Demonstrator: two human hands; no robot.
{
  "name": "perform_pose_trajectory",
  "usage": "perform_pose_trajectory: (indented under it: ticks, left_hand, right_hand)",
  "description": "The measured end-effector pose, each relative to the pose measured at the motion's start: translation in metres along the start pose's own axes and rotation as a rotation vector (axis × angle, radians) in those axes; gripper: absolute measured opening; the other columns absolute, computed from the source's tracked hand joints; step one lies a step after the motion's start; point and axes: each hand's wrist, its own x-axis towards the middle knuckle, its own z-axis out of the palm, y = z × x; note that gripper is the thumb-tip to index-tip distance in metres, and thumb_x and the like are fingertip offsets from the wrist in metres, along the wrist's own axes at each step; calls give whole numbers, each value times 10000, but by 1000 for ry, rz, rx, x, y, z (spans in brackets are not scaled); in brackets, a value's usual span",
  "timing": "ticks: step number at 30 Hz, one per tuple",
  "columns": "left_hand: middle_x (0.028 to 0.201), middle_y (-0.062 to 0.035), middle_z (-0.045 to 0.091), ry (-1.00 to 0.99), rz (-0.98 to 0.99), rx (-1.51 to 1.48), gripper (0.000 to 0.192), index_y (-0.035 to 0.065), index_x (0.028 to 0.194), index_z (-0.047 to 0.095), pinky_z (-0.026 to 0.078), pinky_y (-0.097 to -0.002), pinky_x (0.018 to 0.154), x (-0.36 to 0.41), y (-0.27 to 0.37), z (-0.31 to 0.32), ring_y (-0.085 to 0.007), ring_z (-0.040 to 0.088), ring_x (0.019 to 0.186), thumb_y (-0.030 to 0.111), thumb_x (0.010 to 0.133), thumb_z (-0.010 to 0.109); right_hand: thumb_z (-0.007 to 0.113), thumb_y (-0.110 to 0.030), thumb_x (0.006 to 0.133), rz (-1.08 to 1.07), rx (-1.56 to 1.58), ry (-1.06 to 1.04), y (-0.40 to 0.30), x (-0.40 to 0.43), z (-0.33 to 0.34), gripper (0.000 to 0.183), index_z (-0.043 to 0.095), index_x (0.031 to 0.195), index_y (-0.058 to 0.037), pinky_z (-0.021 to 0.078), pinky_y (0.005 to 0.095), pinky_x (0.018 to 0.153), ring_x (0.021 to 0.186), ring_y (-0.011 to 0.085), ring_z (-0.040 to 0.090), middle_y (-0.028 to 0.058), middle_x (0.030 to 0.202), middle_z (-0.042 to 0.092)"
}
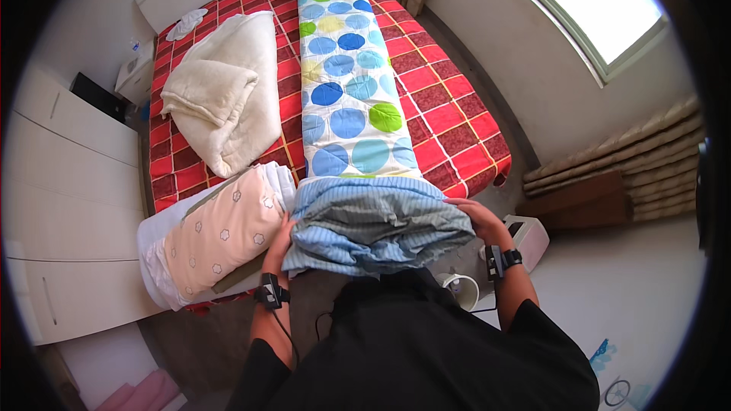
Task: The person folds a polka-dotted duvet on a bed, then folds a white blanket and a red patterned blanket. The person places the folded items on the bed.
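Both hands hold a bunched blue-and-white striped cloth cover [377,225] at the near edge of the bed. My left hand [281,237] grips its left side, close to a rolled peach blanket with flower shapes [223,240]. At its right side, my right hand [477,218] has hold of the fabric. A long folded quilt with blue, green and yellow dots [348,85] runs up the bed from the bunched cloth, whose rim lies around or against the quilt's near end. The fingertips are partly hidden by fabric.
Red checked bedding [445,114] covers the bed. A folded cream blanket [228,91] lies left of the quilt, with a small white cloth [187,24] beyond it. White cabinets [74,200] stand at left. A white bin [461,292] and a pale box-like appliance [528,240] are on the right.
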Motion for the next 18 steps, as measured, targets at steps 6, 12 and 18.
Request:
perform_pose_trajectory:
  ticks: [6, 12, 18]
  left_hand:
    - [1329, -119, 583, -186, 495, 1084, 428, 33, 1334, 512, 419, -349, 1065, 108, 153, 44, -240, 538, 1242, 109, 927, 621]
    - [1050, -213, 677, 238, 98, -60, 521, 23, 1261, 486, 553, -430, 820, 272, 256, 59, -313, 676, 893, 456, 972, 463]
    - [1419, -184, 494, 139, 204, 683, 753, 38, 1518, 247, 319, -392, 1118, 382, 136, 70, -327, 450, 1326, 364, 940, 604]
  right_hand:
    - [489, -208, 1013, -228, 280, -187, -148, 130, 5, 319, 607, 1211, 13, 543, 326, 892, 980, 198, 668, 118, 1151, 675]
    - [509, -279, 982, -390, 436, -165, -264, 297, -8, 362, 538, 1217, -6, 561, 421, 924, 964, 310, 670, 208, 1072, 641]
    - [613, -358, 902, -485, -1046, 278, -157, 425, 14, 731, 298, 1511, -104, 399, 474, 1061, 1327, 413, 438, 277, 1474, 373]
